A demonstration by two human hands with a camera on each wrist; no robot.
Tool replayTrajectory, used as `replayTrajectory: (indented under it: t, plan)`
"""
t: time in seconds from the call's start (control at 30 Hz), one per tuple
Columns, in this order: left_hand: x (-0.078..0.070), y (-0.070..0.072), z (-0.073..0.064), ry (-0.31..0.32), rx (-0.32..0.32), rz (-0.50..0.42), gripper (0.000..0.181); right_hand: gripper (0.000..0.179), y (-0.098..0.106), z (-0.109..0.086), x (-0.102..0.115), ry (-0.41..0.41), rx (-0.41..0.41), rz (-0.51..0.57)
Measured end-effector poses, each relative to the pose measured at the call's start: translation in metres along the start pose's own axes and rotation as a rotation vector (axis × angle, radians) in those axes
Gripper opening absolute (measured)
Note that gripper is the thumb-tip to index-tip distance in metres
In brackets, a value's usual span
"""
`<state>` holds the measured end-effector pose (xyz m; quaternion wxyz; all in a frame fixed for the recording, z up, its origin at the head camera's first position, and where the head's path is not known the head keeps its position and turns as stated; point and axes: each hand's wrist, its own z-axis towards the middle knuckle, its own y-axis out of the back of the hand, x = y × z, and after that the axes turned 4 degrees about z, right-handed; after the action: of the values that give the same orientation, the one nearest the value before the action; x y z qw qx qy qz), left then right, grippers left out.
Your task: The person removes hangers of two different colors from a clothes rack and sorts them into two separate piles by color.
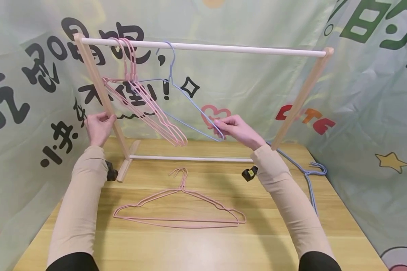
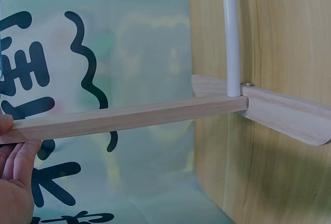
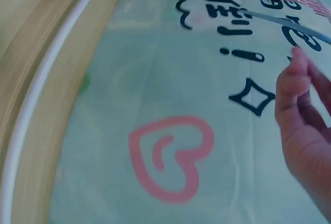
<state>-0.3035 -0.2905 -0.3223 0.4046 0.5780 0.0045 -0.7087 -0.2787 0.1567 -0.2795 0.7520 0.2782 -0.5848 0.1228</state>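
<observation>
A pale blue hanger (image 1: 171,67) is hooked over the white top rail (image 1: 224,48) of a rack and is turned at an angle to it. My right hand (image 1: 239,130) pinches its lower right corner between thumb and fingers. At the rack's left side, my left hand (image 1: 100,128) grips the wooden post (image 2: 129,118). The left wrist view has the thumb above the post and fingers below. Between the left post and the blue hanger, several pink hangers (image 1: 133,71) hang bunched on the rail, overlapping the blue one's far end.
Pink hangers (image 1: 183,184) lie stacked on the wooden table (image 1: 203,248) in front of the rack. Blue hangers (image 1: 308,173) lie at the right, partly behind my right sleeve. A white lower bar (image 1: 190,159) joins the posts. Printed cloth (image 1: 251,86) stands behind and at both sides.
</observation>
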Motion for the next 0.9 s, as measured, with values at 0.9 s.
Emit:
replayTrajectory:
  t: [0.9]
  plan:
    - [-0.003, -0.001, -0.002, 0.017, 0.007, 0.010, 0.033, 0.018, -0.027, 0.024, 0.003, 0.058, -0.004, 0.135]
